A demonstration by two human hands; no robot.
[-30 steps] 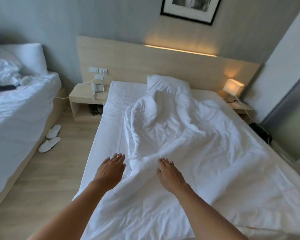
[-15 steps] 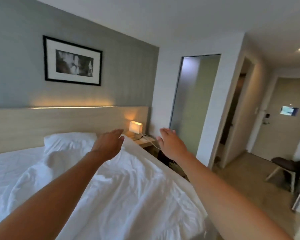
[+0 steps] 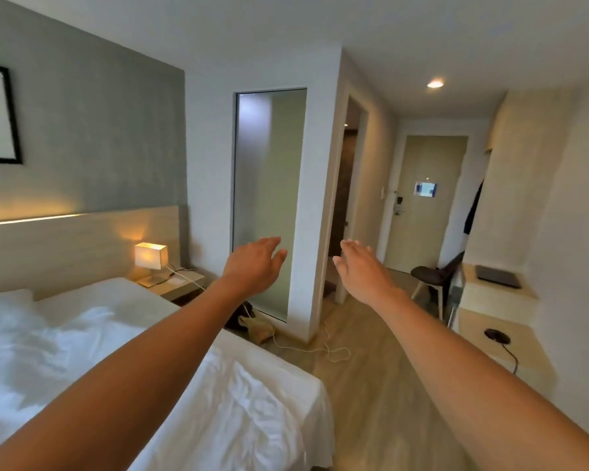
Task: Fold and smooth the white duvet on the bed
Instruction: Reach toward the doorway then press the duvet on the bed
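The white duvet lies rumpled on the bed at the lower left, its folds running toward the bed's right corner. Both my arms stretch forward at chest height, well above the bedding. My left hand hovers palm down with fingers spread, in front of the frosted glass panel. My right hand is also flat and empty, beside it, in front of the hallway. Neither hand touches the duvet. A white pillow shows at the left edge.
A lit lamp stands on the bedside table. A bag and a white cable lie on the wooden floor beside the bed. A chair and a desk stand at the right; the door is beyond.
The view has swung up and to the right, from the bed to the hallway. Both hands have lifted off the duvet and stay extended, open, in the air.
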